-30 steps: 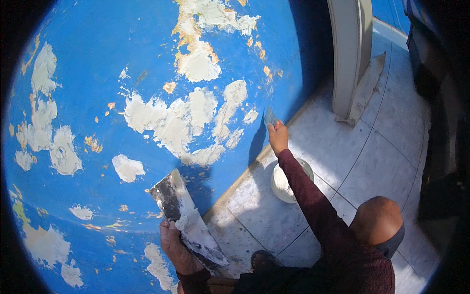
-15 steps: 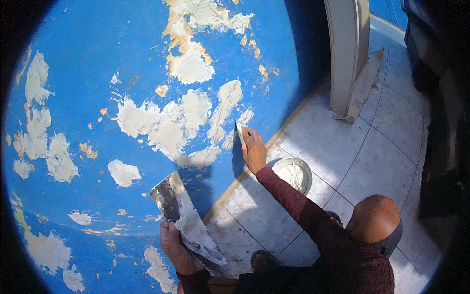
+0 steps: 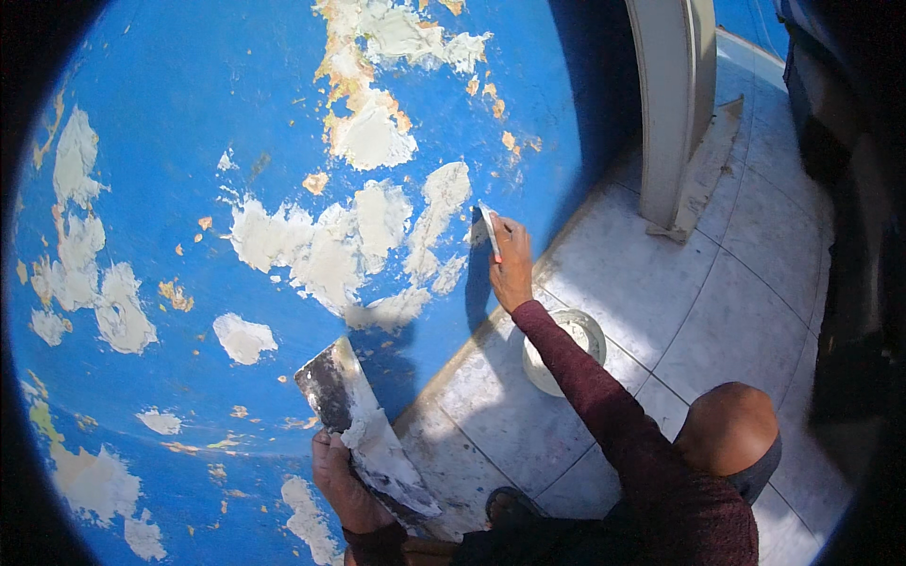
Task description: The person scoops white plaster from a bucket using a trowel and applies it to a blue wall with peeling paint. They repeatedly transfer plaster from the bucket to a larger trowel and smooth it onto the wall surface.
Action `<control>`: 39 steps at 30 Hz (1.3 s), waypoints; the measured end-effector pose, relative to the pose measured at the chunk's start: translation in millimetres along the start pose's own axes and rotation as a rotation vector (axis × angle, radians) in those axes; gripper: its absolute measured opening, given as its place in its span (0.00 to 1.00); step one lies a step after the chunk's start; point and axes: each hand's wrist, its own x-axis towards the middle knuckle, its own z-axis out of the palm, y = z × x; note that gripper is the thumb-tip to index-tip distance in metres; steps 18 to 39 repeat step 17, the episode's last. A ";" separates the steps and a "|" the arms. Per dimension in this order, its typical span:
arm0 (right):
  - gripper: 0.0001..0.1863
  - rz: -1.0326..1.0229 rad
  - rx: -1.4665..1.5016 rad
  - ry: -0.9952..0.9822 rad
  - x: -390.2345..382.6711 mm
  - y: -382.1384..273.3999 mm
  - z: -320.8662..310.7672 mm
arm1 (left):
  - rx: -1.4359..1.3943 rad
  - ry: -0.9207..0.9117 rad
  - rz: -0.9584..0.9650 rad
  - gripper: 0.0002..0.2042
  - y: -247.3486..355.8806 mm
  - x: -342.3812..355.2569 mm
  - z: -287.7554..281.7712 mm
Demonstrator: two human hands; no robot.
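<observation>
My right hand (image 3: pixel 512 264) is closed around a putty knife (image 3: pixel 490 229) with a pale blade and a bit of orange near the fingers. The knife stands edge-on at the blue wall (image 3: pixel 255 377), just right of a smeared white filler patch (image 3: pixel 444 212); whether it touches is unclear. Lower left, my left hand (image 3: pixel 347 481) grips the side of a long flat plate (image 3: pixel 368 410), tilted, its face stained dark and carrying a lump of white filler. Most of the left fingers are hidden behind the plate.
A round bucket (image 3: pixel 590 332) with white filler stands on the tiled floor (image 3: pixel 698 311), partly covered by my right forearm. Beyond it rises a pale post (image 3: pixel 665 123) with a foot plate. My sandalled foot (image 3: pixel 510 505) is below. Other filler patches (image 3: pixel 368 132) dot the wall.
My right hand and the putty knife have moved up and to the right, off the lower filler smear. The left hand holds the plate nearly as before. The view has shifted slightly.
</observation>
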 end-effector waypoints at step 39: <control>0.47 -0.073 -0.084 -0.188 -52.4 -8.3 37.0 | -0.072 -0.011 -0.052 0.09 -4.1 3.0 12.2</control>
